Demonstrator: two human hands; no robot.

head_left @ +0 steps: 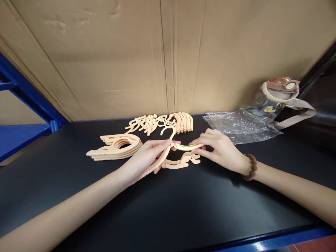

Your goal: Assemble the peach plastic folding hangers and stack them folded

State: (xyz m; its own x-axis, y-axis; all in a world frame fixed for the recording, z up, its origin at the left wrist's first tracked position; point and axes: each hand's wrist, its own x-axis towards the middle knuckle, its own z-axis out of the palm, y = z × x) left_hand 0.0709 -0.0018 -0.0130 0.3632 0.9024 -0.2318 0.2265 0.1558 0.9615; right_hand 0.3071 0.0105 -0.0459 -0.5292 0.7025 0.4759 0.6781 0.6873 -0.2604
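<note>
A cream folding clothes hanger (pixel 181 147) is held up between my hands, its hook standing upward at the middle joint. My left hand (pixel 148 155) is closed around the hanger's left arm, close to the joint. The fingers of my right hand (pixel 222 148) pinch the outer end of the right arm. Two or so curved cream hanger pieces (pixel 180 165) lie on the black table just below, partly hidden by my left hand. Left of that hand sits a stack of cream hanger pieces (pixel 110 153).
Behind my hands are a loose pile of hooks (pixel 148 124) and a row of curved hanger arms (pixel 183 122). At the right, clear plastic wrap (pixel 241 126) lies beside a strapped bottle (pixel 279 92). Cardboard (pixel 118 63) backs the black table (pixel 183 210); a blue frame (pixel 26 91) stands left.
</note>
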